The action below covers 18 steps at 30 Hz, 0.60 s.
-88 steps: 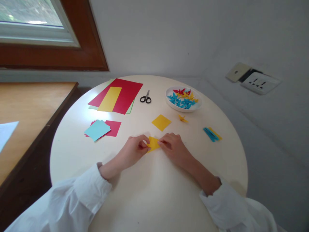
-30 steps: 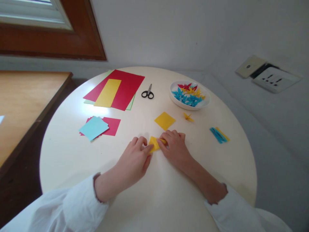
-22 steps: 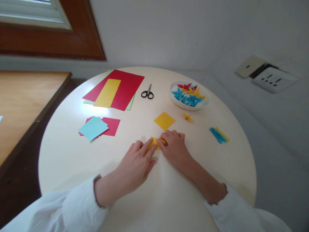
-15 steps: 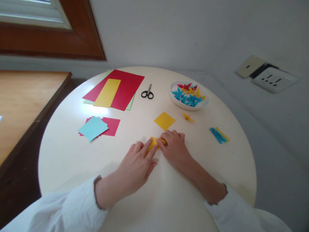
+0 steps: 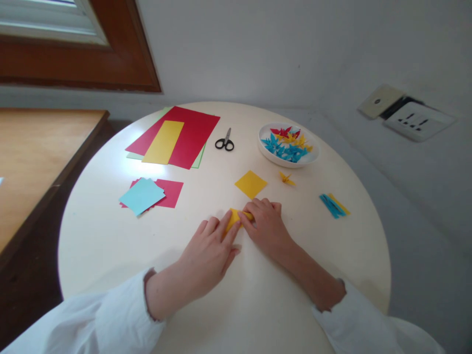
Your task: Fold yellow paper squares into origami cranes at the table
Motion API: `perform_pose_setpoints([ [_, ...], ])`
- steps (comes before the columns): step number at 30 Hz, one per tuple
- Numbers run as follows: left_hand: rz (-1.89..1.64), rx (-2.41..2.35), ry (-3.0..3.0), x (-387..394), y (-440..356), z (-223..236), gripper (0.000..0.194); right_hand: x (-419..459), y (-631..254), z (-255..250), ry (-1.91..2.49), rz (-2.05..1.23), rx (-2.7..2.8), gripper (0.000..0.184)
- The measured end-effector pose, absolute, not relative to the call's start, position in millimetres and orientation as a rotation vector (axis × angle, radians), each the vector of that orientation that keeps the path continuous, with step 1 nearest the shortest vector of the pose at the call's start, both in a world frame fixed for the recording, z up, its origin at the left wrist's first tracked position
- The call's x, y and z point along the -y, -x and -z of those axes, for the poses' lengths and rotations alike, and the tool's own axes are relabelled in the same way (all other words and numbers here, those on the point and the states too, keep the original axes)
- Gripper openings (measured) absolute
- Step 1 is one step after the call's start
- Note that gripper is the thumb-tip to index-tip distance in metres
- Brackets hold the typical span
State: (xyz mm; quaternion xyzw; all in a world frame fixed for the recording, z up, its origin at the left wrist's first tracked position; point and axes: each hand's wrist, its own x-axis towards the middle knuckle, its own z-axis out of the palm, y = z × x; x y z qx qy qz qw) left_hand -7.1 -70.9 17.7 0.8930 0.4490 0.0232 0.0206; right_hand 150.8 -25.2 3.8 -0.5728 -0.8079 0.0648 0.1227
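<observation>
Near the middle of the round table, a small yellow piece of paper (image 5: 233, 221) lies partly folded under both hands. My left hand (image 5: 207, 251) holds it down with stretched fingertips, its thumb apart below. From the other side my right hand (image 5: 267, 223) is closed on the paper's folded right part, thumb and fingers pressed together; part of the fold is hidden behind them. Just beyond the hands lies a flat yellow paper square (image 5: 251, 184). A folded yellow paper crane (image 5: 286, 178) rests to its right.
A white dish (image 5: 271, 159) of red, yellow and blue paper cranes stands at the back right. Scissors (image 5: 225, 141) lie at the back, left of the dish. Large red sheets (image 5: 191, 142), light-blue squares (image 5: 142, 196) and blue strips (image 5: 332, 205) lie around the table.
Both hands stay in practically the same place on the yellow paper. The view has shifted very slightly; nothing on the table has visibly moved.
</observation>
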Motion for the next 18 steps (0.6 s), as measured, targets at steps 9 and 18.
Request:
perform_pose_setpoints([
  [9,-0.042,-1.447,-2.847,77.2,5.4,-14.9,0.051,25.6,-149.9,-4.7,1.679,-0.125,2.375,0.019],
  [18,-0.06,-1.468,-2.838,78.9,6.0,-13.5,0.051,27.1,-149.8,-5.3,1.653,-0.123,2.337,0.017],
])
